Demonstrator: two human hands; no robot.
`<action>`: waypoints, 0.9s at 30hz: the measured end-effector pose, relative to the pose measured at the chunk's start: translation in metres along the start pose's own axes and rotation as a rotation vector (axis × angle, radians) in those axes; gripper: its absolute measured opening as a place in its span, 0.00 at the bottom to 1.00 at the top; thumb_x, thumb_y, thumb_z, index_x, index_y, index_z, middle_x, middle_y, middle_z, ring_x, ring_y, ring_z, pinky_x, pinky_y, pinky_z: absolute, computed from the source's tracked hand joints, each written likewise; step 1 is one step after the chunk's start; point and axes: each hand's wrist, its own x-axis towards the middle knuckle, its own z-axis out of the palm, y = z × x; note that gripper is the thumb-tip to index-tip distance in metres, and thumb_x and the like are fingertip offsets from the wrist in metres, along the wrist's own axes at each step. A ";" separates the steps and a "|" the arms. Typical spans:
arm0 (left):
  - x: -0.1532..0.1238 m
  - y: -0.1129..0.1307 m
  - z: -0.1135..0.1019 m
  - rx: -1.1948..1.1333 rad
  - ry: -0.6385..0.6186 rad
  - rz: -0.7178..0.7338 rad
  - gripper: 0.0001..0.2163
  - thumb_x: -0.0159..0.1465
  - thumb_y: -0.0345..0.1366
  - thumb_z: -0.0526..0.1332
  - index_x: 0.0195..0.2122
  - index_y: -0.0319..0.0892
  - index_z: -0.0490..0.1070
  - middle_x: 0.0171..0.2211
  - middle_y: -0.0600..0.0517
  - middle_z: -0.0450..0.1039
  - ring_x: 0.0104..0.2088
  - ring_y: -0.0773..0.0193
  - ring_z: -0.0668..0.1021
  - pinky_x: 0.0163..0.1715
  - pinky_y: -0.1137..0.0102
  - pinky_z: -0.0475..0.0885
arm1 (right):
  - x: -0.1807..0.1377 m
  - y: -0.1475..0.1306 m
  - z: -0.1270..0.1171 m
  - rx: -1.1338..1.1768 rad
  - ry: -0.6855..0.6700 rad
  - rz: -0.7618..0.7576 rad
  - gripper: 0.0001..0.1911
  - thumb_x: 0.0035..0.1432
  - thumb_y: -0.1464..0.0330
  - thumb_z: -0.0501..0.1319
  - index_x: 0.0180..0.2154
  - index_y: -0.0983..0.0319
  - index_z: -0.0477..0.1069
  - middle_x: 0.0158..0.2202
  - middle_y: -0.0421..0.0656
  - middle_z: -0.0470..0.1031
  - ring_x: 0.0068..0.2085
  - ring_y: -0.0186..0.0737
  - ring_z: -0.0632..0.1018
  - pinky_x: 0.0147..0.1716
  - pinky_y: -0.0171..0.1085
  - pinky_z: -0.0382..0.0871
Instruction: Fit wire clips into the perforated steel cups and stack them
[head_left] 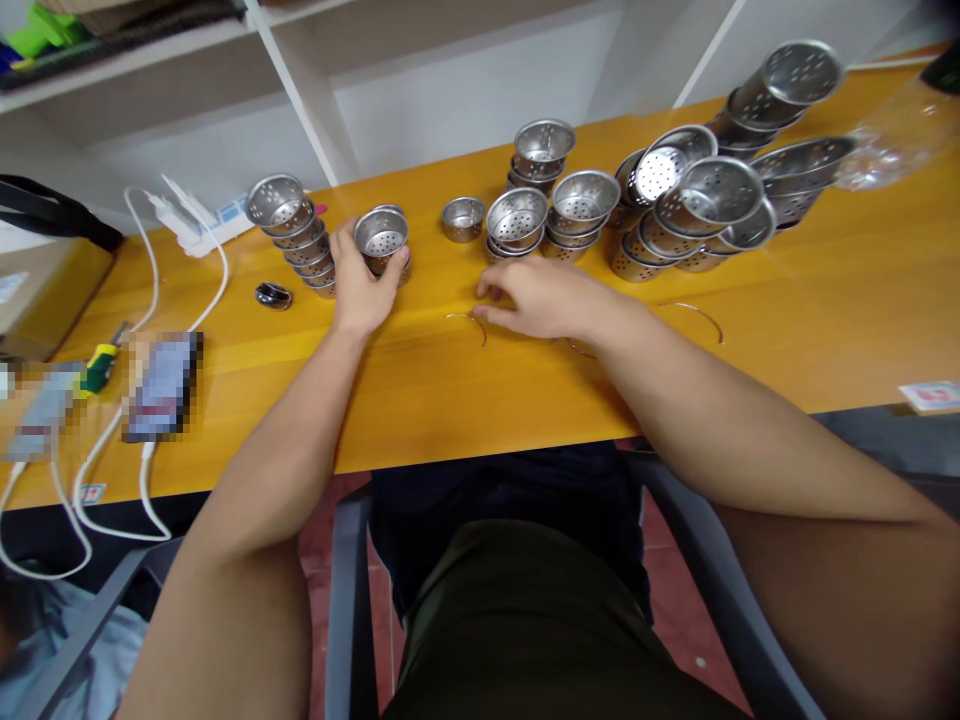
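My left hand (361, 285) is wrapped round a perforated metal cup (382, 235), thumb on its near side; another rim shows just behind it. To the left of this hand leans a tall stack of the same cups (289, 225). My right hand (536, 295) hovers low over the table, its fingers loosely curled with a gap between thumb and forefinger. A thin curved wire (482, 328) lies just below its fingertips; I see no contact. Right behind the hand stands a short stack of cups (517, 220). A lone shallow cup (463, 220) sits between the hands.
More stacked cups (709, 195) crowd the right rear of the wooden table (450, 400), near a clear plastic bottle (900, 130). Another curved wire (705, 318) lies beside my right forearm. At left are a black mouse-like object (273, 295), a phone (163, 388) and white cables.
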 end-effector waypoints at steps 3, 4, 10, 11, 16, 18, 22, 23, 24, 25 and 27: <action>-0.001 -0.004 0.002 0.005 -0.025 -0.004 0.58 0.63 0.92 0.75 0.76 0.50 0.71 0.77 0.32 0.79 0.82 0.28 0.82 0.92 0.31 0.71 | 0.001 -0.003 0.001 0.028 -0.022 0.000 0.19 0.87 0.55 0.72 0.67 0.58 0.89 0.64 0.57 0.94 0.59 0.68 0.92 0.58 0.56 0.84; -0.002 -0.002 0.003 -0.010 -0.056 -0.016 0.58 0.63 0.92 0.75 0.76 0.50 0.71 0.76 0.32 0.81 0.80 0.29 0.84 0.91 0.30 0.74 | 0.001 -0.004 0.001 0.037 -0.028 -0.002 0.18 0.87 0.56 0.72 0.67 0.58 0.89 0.63 0.56 0.94 0.59 0.67 0.92 0.57 0.55 0.83; -0.002 0.021 0.001 -0.076 -0.179 -0.029 0.62 0.59 0.92 0.78 0.79 0.50 0.71 0.81 0.29 0.79 0.84 0.26 0.82 0.92 0.28 0.72 | 0.004 -0.004 0.002 0.090 -0.011 -0.028 0.15 0.87 0.59 0.72 0.64 0.60 0.89 0.61 0.55 0.95 0.57 0.64 0.93 0.56 0.54 0.82; -0.002 0.022 -0.001 -0.075 -0.188 -0.017 0.62 0.60 0.91 0.78 0.80 0.51 0.71 0.82 0.30 0.78 0.85 0.27 0.81 0.92 0.29 0.73 | 0.004 -0.004 0.003 0.098 -0.008 -0.034 0.15 0.87 0.60 0.72 0.63 0.60 0.89 0.60 0.55 0.96 0.57 0.65 0.93 0.56 0.55 0.82; -0.001 0.017 -0.005 -0.047 -0.224 0.035 0.59 0.65 0.90 0.75 0.83 0.52 0.72 0.84 0.32 0.77 0.86 0.29 0.82 0.91 0.33 0.76 | 0.006 -0.002 0.008 0.170 0.039 -0.086 0.14 0.87 0.58 0.71 0.61 0.59 0.89 0.59 0.55 0.95 0.58 0.64 0.92 0.60 0.56 0.85; 0.000 0.014 -0.006 -0.061 -0.252 0.022 0.60 0.66 0.89 0.76 0.84 0.51 0.71 0.85 0.31 0.77 0.85 0.28 0.82 0.88 0.33 0.80 | 0.006 -0.003 0.011 0.197 0.065 -0.118 0.15 0.87 0.57 0.70 0.62 0.59 0.89 0.61 0.56 0.94 0.60 0.65 0.92 0.65 0.58 0.85; 0.000 0.013 -0.008 -0.072 -0.277 0.007 0.59 0.63 0.88 0.79 0.83 0.53 0.74 0.84 0.32 0.79 0.83 0.25 0.84 0.85 0.30 0.83 | 0.008 -0.009 0.021 0.282 0.205 -0.207 0.28 0.86 0.59 0.68 0.78 0.61 0.82 0.77 0.62 0.84 0.73 0.69 0.87 0.77 0.63 0.83; 0.001 0.013 -0.008 -0.071 -0.273 0.011 0.59 0.63 0.88 0.80 0.83 0.53 0.75 0.83 0.32 0.79 0.83 0.25 0.84 0.86 0.29 0.82 | 0.010 -0.010 0.025 0.312 0.243 -0.231 0.34 0.86 0.59 0.67 0.84 0.61 0.77 0.81 0.62 0.79 0.77 0.70 0.84 0.80 0.63 0.82; 0.001 0.014 -0.008 -0.072 -0.270 0.014 0.60 0.62 0.88 0.80 0.83 0.52 0.75 0.84 0.31 0.79 0.83 0.25 0.84 0.85 0.29 0.83 | 0.012 -0.011 0.028 0.336 0.269 -0.255 0.38 0.86 0.58 0.67 0.89 0.59 0.71 0.85 0.61 0.75 0.81 0.69 0.81 0.84 0.64 0.80; 0.001 0.014 -0.007 -0.074 -0.272 0.015 0.61 0.61 0.89 0.79 0.83 0.52 0.75 0.84 0.31 0.79 0.82 0.24 0.84 0.85 0.29 0.83 | 0.015 -0.011 0.031 0.350 0.285 -0.277 0.42 0.87 0.57 0.66 0.92 0.57 0.67 0.88 0.60 0.72 0.85 0.68 0.77 0.87 0.64 0.76; 0.002 0.015 -0.006 -0.079 -0.280 0.013 0.62 0.60 0.90 0.79 0.83 0.51 0.75 0.84 0.31 0.79 0.83 0.24 0.84 0.84 0.30 0.84 | 0.022 -0.011 0.037 0.347 0.290 -0.310 0.45 0.87 0.54 0.67 0.95 0.54 0.63 0.92 0.57 0.66 0.92 0.66 0.69 0.93 0.65 0.67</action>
